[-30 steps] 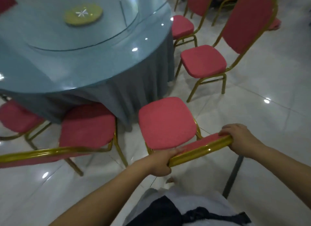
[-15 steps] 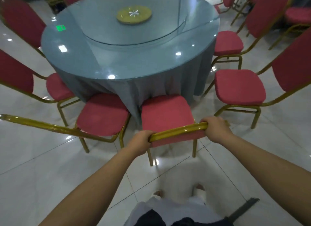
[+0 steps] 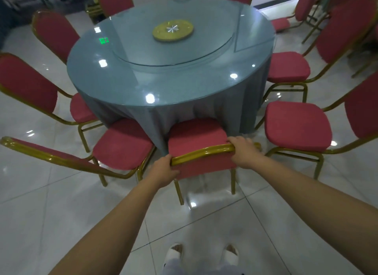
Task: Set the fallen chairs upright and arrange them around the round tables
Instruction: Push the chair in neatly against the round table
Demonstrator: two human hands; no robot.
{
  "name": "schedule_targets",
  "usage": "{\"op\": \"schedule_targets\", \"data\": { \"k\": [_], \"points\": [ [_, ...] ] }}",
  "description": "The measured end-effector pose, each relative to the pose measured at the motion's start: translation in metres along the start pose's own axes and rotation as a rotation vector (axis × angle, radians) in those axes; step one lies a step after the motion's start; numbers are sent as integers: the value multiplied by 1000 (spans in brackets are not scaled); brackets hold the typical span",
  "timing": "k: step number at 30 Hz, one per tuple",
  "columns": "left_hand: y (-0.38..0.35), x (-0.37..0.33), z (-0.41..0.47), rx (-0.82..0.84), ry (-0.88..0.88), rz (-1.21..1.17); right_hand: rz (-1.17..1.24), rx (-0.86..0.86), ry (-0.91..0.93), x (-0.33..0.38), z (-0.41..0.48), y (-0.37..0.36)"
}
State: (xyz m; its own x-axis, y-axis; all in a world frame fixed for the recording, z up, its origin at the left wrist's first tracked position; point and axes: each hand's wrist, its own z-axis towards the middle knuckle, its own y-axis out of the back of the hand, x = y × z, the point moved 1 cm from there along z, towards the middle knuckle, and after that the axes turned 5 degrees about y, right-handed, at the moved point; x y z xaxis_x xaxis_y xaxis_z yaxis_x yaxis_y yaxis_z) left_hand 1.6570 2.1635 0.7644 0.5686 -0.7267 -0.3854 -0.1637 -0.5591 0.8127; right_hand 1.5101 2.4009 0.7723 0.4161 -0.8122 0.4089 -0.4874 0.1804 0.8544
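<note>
Wraps left hand (image 3: 163,170) fingers over one end of the gold top rail (image 3: 202,151), right hand (image 3: 243,151) fingers over the other, a firm clasp on both sides. Holds the chair (image 3: 196,131) upright, seat nosed against the grey tablecloth (image 3: 204,115) at the near edge of the round table (image 3: 184,86). Looks close to finished here: neighbouring chairs (image 3: 120,145) upright either side, only a last nudge and a let-go left. Spots more chairs (image 3: 304,6) bunched far right, probably awaiting placement. Stands on pale glossy floor tiles (image 3: 61,213), ceiling lights mirrored in them.
</note>
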Motion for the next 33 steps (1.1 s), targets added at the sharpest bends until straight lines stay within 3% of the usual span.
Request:
{"op": "schedule_targets", "data": {
  "k": [6, 9, 15, 25, 33],
  "points": [
    [-9, -84, -12, -23, -199, 102, 70, -54, 64, -69, -48, 15],
    [-22, -148, -7, -20, -314, 200, 62, -77, -8, -120, -67, 44],
    [-57, -255, 7, 123, -503, 159, 243, -240, -128, -200, -104, 91],
    [-138, -448, 100, 465, -599, 95, 332, -423, -278, -351, -103, 156],
    [-180, -613, 194, 515, -590, -2, 229, -388, -327, -483, -36, 298]
  ]
}}
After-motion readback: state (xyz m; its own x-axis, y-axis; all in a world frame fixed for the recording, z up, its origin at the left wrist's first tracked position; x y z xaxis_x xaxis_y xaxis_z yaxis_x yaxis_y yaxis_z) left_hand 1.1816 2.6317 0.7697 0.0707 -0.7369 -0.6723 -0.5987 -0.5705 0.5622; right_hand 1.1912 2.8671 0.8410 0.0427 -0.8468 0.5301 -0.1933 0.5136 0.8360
